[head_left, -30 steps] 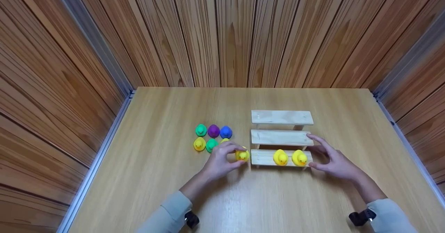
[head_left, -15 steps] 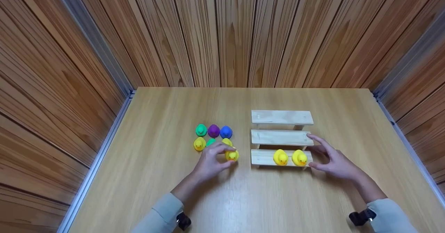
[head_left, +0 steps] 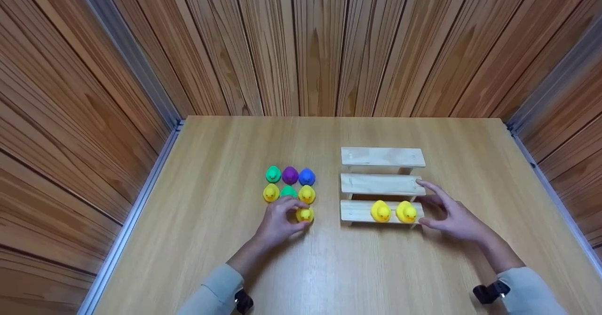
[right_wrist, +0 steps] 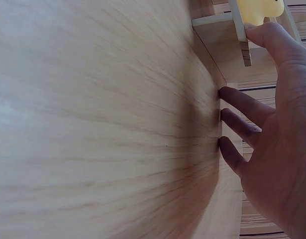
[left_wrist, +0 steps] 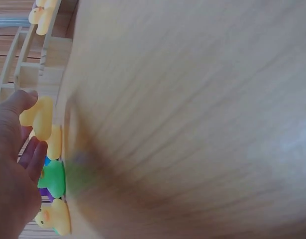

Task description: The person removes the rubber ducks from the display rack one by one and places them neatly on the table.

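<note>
My left hand (head_left: 275, 223) pinches a yellow rubber duck (head_left: 305, 215) between thumb and fingers, just in front of a two-row group of ducks. In the left wrist view this duck (left_wrist: 42, 118) appears held above the table. Closest to it are a yellow duck (head_left: 307, 193) and a green duck (head_left: 288, 192), which the hand partly covers. Fingers spread, my right hand (head_left: 454, 218) touches the right end of a three-step wooden shelf (head_left: 357, 210). Its thumb (right_wrist: 264, 35) lies against the lowest step. Two yellow ducks (head_left: 380, 211) stand on that step.
The back row of the group has a green duck (head_left: 273, 174), a purple duck (head_left: 290, 175) and a blue duck (head_left: 307, 177). Another yellow duck (head_left: 271, 192) stands at front left. Wood-panelled walls (head_left: 315, 47) border the table (head_left: 357, 277).
My left hand has moved left with the yellow duck, from beside the shelf's lowest step to the front of the duck group. My right hand stays at the shelf.
</note>
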Tool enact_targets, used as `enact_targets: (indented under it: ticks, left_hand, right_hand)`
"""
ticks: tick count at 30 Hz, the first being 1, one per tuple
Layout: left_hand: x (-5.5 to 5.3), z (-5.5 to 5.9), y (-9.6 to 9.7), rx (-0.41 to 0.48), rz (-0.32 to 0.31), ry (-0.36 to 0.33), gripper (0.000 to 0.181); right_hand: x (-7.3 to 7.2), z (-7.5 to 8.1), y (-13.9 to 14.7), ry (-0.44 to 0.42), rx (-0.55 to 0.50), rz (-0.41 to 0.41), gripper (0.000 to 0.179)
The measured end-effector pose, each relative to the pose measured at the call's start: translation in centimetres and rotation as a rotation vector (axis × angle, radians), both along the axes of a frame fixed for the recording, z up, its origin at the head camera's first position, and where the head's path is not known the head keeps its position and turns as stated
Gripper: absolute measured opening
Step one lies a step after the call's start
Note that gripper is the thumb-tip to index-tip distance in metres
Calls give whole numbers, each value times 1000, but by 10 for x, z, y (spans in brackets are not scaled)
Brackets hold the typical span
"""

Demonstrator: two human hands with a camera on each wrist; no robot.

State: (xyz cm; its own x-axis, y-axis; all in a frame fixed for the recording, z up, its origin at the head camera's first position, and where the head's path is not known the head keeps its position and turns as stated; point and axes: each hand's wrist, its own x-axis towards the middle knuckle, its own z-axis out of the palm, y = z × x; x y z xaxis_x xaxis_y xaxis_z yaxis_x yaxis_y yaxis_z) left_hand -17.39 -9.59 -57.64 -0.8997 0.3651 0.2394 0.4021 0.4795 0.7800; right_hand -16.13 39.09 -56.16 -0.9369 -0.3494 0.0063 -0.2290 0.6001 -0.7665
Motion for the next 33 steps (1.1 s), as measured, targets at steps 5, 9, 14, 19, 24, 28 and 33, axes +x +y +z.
enact_targets:
  ticks: [5, 9, 14, 19, 24, 28, 33]
  left_hand:
    - [-1, -6, 3, -28, 22, 17, 31]
    - [-1, -7, 5, -29, 37, 12, 30]
    - [-1, -7, 7, -30, 47, -18, 32]
    - [-2, -6, 9, -41, 48, -25, 33]
    - [-2, -6, 10, -41, 55, -26, 33]
    - [-1, -6, 10, -45, 61, -34, 33]
    - [-1, -8, 11, -48, 65, -41, 32]
  right_hand:
    - [0, 2, 0, -7, 2, -7, 97]
    - [1, 3, -1, -17, 7, -17, 97]
    - [0, 3, -1, -18, -1, -12, 96]
    - [-1, 2, -1, -10, -16, -2, 97]
    - [-1, 0, 0, -12, -8, -3, 97]
    - [0, 0, 0, -12, -5, -5, 97]
    - [1, 1, -1, -12, 1, -12, 96]
